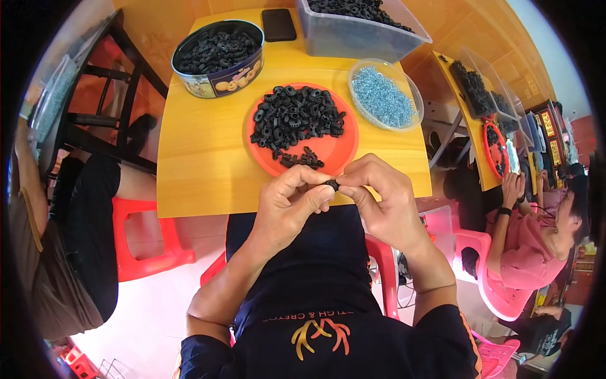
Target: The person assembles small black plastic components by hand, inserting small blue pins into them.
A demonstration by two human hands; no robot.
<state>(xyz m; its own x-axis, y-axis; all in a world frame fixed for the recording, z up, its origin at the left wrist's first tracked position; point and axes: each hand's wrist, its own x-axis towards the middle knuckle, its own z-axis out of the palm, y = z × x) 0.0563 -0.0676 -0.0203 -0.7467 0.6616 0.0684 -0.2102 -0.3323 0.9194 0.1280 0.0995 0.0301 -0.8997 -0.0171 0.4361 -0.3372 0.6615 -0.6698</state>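
Between my two hands, just over the near edge of the table, is a small black plastic part [332, 184]. My left hand [293, 199] pinches it from the left with thumb and fingertips. From the right, the thumb and forefinger of my right hand [375, 189] close on the same part. Right beyond my fingers lies an orange-red plate [344, 151] with a heap of black plastic parts [297, 117] like the held one. Nearer me on it, a smaller cluster of parts [303, 156] sits apart from the heap. Fingers hide most of the held part.
A round tin [218, 85] of black parts stands at the far left of the yellow table [202, 151]. Behind are a dark phone [278, 25] and a clear bin [360, 38] of black parts. A clear bowl [386, 95] holds small silvery-blue pieces. People sit on both sides.
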